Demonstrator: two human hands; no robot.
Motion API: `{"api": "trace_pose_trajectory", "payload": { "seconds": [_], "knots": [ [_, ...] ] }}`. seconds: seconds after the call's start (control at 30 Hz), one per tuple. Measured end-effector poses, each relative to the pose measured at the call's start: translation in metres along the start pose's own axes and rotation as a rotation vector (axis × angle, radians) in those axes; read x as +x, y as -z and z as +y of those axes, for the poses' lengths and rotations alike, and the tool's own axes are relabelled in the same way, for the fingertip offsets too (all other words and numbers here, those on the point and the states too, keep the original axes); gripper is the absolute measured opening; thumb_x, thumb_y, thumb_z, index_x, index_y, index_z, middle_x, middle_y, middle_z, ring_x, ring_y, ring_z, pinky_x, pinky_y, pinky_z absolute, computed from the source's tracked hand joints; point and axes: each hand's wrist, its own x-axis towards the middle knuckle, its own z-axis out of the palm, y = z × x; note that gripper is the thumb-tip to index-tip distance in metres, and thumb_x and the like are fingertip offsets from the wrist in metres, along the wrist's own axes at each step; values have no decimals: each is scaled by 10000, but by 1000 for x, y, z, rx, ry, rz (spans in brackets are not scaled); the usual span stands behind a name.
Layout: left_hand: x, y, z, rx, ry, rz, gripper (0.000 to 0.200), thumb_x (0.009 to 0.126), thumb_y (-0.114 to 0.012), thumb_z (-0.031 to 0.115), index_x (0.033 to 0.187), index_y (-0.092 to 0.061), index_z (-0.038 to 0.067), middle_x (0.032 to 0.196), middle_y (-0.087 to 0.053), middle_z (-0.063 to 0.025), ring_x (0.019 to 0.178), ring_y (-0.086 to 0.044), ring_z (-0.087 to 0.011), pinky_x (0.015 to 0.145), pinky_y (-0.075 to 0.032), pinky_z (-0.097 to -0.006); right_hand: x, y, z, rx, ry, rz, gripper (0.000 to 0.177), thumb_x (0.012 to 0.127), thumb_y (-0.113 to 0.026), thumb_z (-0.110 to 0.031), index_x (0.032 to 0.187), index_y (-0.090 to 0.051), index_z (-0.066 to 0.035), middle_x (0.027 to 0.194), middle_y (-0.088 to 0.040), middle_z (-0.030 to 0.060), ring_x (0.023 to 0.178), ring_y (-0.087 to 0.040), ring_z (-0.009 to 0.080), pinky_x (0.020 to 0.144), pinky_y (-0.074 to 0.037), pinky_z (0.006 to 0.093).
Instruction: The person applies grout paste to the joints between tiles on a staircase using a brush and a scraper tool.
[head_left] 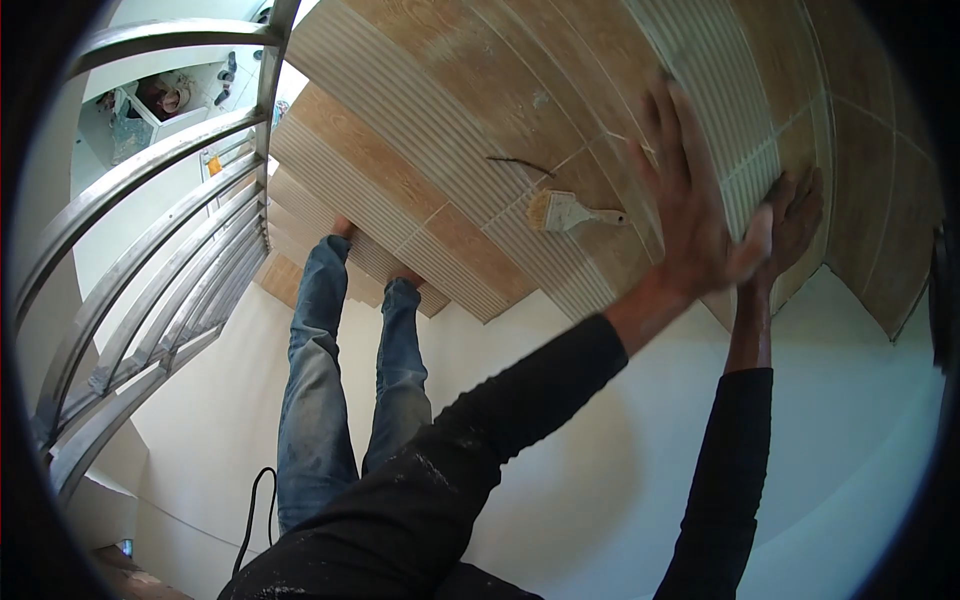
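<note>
My left hand (690, 200) is stretched out over the wood-look stair tiles, its fingers apart and slightly blurred, with nothing held. Beside it, my right hand (797, 222) lies with extended fingers on a tiled step near the ribbed strip (712, 75); the left thumb overlaps its wrist area. A paintbrush (575, 212) with pale bristles and a white handle rests on the tiles to the left of my hands. Just above the brush is a thin dark curved strip (520, 162).
A metal railing (150, 165) runs down the left side. My jeans-clad legs (320, 400) and bare feet are on the lower steps. A pale wall (560, 430) borders the stairs. A black cable (248, 525) hangs at the bottom left. Shoes (226, 75) and an open container appear beyond the railing.
</note>
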Motion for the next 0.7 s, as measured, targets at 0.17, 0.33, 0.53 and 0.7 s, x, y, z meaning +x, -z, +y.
{"api": "trace_pose_trajectory", "payload": {
  "seconds": [0.17, 0.33, 0.53, 0.7],
  "knots": [
    [-27, 12, 11, -21, 119, -263, 1162, 938, -497, 630, 1659, 111, -49, 1716, 129, -354, 1604, 133, -504, 1180, 62, -772, 1, 4, -13, 7, -16, 35, 632, 1076, -485, -424, 1553, -466, -11, 1539, -493, 260, 1440, -453, 419, 1189, -371, 517],
    [-17, -3, 7, -44, 53, -26, 1190, 915, -510, 670, 1671, 78, -35, 1720, 110, -348, 1606, 138, -495, 1169, 96, -770, 1, 2, -4, -15, 51, 42, 626, 1079, -483, -425, 1535, -478, 4, 1501, -528, 262, 1423, -467, 420, 1173, -388, 519],
    [-2, 8, 10, -23, 41, -117, 1179, 931, -493, 680, 1664, 52, -65, 1733, 79, -332, 1611, 109, -495, 1187, 94, -746, 3, 0, -4, -11, 19, 62, 627, 1075, -500, -436, 1520, -490, 5, 1496, -536, 257, 1394, -499, 417, 1152, -409, 517],
    [-24, 17, 12, 13, 45, -226, 1199, 929, -533, 654, 1659, 107, -49, 1725, 124, -333, 1612, 133, -480, 1192, 82, -749, 3, 1, -9, -10, -3, 41, 628, 1071, -506, -433, 1523, -492, 3, 1514, -527, 246, 1404, -491, 414, 1159, -406, 511]
  ]
}}
